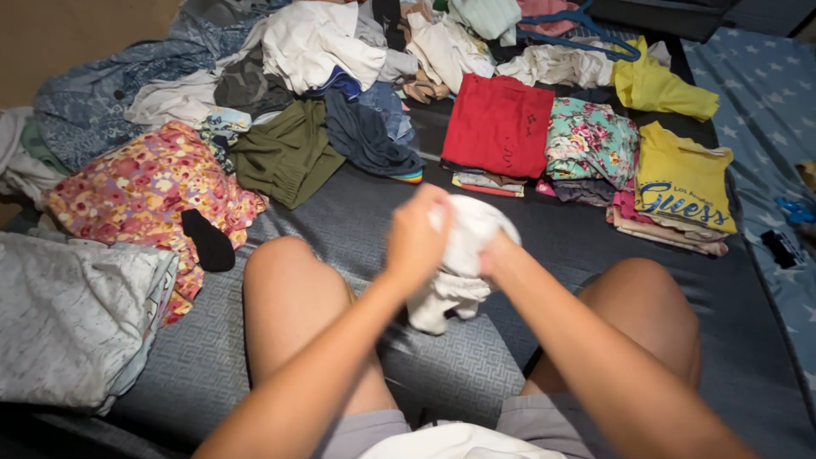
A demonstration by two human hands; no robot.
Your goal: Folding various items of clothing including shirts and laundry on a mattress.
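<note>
Lying at far left on the grey mattress (340,221): a pale grey folded cloth (72,319), a floral garment in red and yellow (140,191) with a black sock (208,240) at its edge, then an olive green piece (287,153) below a loose heap of clothes (314,47). Clutching a white garment (459,263) at centre, above the gap between bare knees: left hand (414,242), grip curled tight on the cloth's left side; right hand (497,255), grip closed on its right side, fingers blurred. Hanging down from both hands, the cloth's lower end. Stacked beyond, further right: a red folded top (499,125), a teal floral bundle (591,144), a yellow printed shirt (684,178) on its pile.
</note>
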